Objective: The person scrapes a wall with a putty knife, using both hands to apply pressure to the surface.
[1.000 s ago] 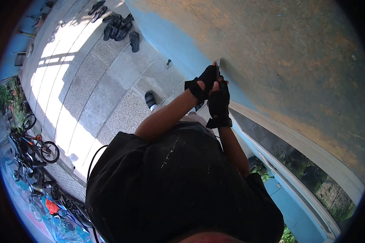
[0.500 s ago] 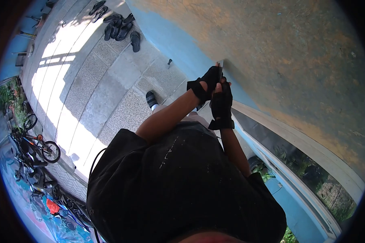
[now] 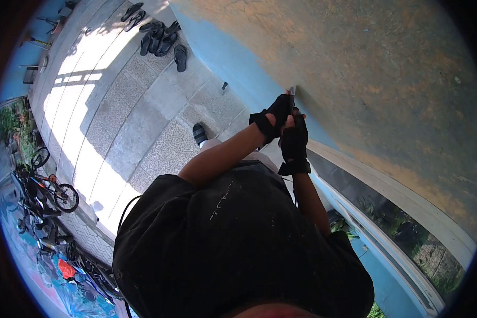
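Observation:
A thin, flat metal-looking tool (image 3: 292, 92) stands upright in the view, its edge at the mottled brown and orange wall (image 3: 376, 79). My left hand (image 3: 279, 112), in a black fingerless glove, is closed along the tool's left side. Just below and to the right, my right hand (image 3: 294, 139), gloved the same way, has its fingers curled at the tool's lower end. The two hands touch or nearly touch. Most of the tool is hidden by the gloves.
Black sandals (image 3: 156, 41) lie on the tiled floor (image 3: 143, 127), and a small dark object (image 3: 224, 85) is near the wall's base. A white window frame (image 3: 376, 222) runs at lower right. Bicycles (image 3: 66, 198) stand at far left.
Both hands and the tool have shifted slightly right and down in the view, along the wall. The grip looks the same, and the view itself has moved a little.

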### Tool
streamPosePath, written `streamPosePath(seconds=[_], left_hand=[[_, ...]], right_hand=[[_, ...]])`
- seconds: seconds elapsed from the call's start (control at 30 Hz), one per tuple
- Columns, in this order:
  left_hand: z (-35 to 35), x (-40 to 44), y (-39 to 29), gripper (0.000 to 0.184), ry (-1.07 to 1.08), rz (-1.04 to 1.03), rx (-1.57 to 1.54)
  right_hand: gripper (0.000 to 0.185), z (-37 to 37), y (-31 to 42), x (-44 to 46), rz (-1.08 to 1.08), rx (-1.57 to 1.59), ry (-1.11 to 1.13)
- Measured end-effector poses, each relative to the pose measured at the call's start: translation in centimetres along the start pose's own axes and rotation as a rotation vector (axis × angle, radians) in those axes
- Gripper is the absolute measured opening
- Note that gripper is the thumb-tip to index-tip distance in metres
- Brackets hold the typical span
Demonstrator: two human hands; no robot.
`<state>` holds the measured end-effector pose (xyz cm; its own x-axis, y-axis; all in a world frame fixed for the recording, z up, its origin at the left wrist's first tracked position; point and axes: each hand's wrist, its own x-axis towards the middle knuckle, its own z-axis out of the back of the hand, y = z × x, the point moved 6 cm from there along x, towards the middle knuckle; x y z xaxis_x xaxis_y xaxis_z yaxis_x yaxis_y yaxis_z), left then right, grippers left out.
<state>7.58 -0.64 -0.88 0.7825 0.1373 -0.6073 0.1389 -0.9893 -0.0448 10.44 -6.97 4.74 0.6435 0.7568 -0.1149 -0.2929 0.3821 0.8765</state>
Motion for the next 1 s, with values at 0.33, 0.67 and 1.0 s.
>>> streamPosePath(seconds=[0.33, 0.67, 1.0], left_hand=[[1.2, 0.6, -2.5, 0.046, 0.125, -0.126, -0.010], [2.2, 0.4, -3.7, 0.049, 0.164, -0.101, 0.008], [1.9, 0.2, -4.4, 0.049, 0.125, -0.061, -0.043]], right_hand=[[0.037, -2.7, 0.2, 1.0, -0.004, 0.103, -0.013], [0.031, -4.4, 2.8, 1.5, 0.059, 0.033, -0.050], [0.034, -4.0, 2.3, 1.9, 0.255, -0.071, -0.113]])
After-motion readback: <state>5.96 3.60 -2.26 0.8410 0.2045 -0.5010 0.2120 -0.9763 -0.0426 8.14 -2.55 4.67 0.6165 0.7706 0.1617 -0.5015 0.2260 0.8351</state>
